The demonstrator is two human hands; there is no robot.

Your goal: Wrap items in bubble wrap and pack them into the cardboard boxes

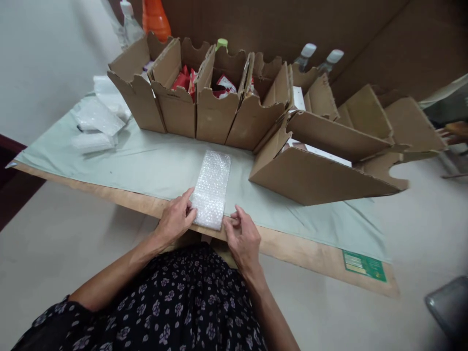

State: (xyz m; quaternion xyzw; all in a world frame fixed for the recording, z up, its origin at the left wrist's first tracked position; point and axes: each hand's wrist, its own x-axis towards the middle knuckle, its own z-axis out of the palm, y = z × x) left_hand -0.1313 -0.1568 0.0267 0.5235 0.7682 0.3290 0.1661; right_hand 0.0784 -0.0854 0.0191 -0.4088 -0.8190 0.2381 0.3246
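Observation:
A long strip of bubble wrap (212,187) lies flat on the pale green cloth (153,165) near the table's front edge. My left hand (177,218) rests at the strip's near left corner, its fingers curled and pressing the edge. My right hand (242,236) sits at the near right corner, with thumb and fingers pinched at the edge of the wrap. Both hands touch the same strip.
A row of open cardboard boxes (204,97) holds red packets behind the strip. A larger flat cardboard box (321,170) lies at the right. More bubble wrap pieces (97,124) are piled at the left. Bottles (305,56) stand behind the boxes.

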